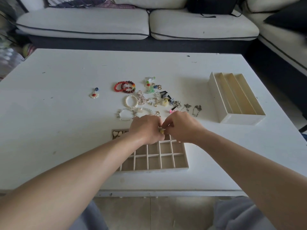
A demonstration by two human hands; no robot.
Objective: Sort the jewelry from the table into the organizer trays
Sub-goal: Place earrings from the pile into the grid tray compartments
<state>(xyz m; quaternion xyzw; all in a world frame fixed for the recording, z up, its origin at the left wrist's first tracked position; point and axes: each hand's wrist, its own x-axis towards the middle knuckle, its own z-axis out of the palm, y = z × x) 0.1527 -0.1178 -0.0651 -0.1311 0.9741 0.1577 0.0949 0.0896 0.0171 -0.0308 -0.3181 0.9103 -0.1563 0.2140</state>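
Table [66,130]: white, scuffed, sofa [83,24] behind it.

Grid tray [186,161]: beige, many square cells, at the near edge of the table. Its far-left cell holds pale heart pieces [118,133]; the near cells show nothing inside.

Slot tray [216,100]: cream, long stepped slots, far right, well apart from the grid tray.

Left hand [146,128] and right hand [181,127]: knuckles up, fingers curled, fingertips meeting over the far rows of the grid tray. Together they pinch a small yellow piece [162,130]; its kind is too small to tell.

Loose jewelry, on the table beyond the hands:
- two red bracelets [124,87], overlapping, farthest back
- pearl bracelet [131,101], below them
- silver bracelet [126,114], just beside the left hand
- earring heap [159,97], mixed colours, tangled, centre
- two dark chains [196,109], right of the heap
- flower pendant [94,94], red centre, alone to the left
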